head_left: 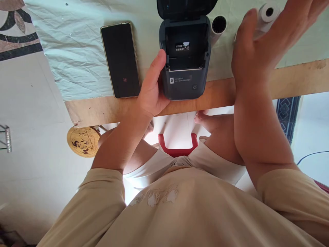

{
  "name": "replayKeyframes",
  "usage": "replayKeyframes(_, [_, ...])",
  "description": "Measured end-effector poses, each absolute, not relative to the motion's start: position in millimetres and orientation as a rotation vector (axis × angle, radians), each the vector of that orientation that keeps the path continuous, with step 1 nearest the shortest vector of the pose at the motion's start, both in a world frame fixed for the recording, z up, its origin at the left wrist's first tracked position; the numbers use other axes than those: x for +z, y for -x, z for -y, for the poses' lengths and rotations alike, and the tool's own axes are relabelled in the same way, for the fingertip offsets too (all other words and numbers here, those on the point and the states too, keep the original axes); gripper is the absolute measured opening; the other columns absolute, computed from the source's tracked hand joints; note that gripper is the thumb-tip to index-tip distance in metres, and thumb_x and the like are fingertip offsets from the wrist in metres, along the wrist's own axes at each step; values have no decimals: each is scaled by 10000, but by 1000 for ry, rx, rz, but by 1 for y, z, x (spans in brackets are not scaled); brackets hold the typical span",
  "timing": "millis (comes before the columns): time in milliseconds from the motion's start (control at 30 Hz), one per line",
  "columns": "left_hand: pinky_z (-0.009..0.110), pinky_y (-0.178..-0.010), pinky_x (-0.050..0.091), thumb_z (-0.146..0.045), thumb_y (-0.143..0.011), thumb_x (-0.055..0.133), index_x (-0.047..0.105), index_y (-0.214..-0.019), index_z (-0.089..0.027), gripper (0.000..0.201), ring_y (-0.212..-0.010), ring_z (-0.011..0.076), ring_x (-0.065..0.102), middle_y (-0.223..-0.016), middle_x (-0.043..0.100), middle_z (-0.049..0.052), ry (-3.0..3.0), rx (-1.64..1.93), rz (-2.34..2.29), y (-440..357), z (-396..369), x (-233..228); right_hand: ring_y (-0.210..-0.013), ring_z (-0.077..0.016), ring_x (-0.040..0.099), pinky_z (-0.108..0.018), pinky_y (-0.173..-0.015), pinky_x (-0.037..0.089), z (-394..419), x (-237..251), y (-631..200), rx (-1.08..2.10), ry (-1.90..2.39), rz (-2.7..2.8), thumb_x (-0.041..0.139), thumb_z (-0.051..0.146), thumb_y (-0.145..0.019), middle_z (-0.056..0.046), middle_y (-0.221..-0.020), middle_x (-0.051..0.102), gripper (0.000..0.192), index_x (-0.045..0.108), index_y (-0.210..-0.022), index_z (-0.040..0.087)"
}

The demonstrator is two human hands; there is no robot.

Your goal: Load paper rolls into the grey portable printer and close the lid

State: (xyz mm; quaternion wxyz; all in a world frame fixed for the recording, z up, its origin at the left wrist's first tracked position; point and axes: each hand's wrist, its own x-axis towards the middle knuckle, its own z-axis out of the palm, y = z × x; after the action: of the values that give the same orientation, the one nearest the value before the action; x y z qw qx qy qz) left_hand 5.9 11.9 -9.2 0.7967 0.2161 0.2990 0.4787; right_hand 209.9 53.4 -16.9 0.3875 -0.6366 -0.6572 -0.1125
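A: What are the hands doing?

B: The left hand is wrapped round the side of the little dark printer, thumb up its left wall, keeping it steady. The right hand is up in the air with its fingers spread, holding nothing. It is near the white paper roll.

A: Where is the printer?

B: At the near edge of the table, partly on the pale green cloth. A phone lies just to its left.

A: Is the paper in yet?

B: No. The lid is flipped open and the tray inside looks empty. I think opening is done. Putting a roll in and closing the lid are left. A second roll lies just beside the printer.
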Motion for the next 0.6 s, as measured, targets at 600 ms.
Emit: replayKeyframes(600, [331, -862, 558, -435, -860, 461, 695, -914, -220, 323, -1162, 234, 600, -859, 683, 18, -402, 1063, -678, -8, -12, -16, -841, -81, 474, -276, -726, 399, -75, -46, -239, 230, 1364, 1292, 418, 151, -612, -148, -1263, 394, 574, 296, -1174, 134])
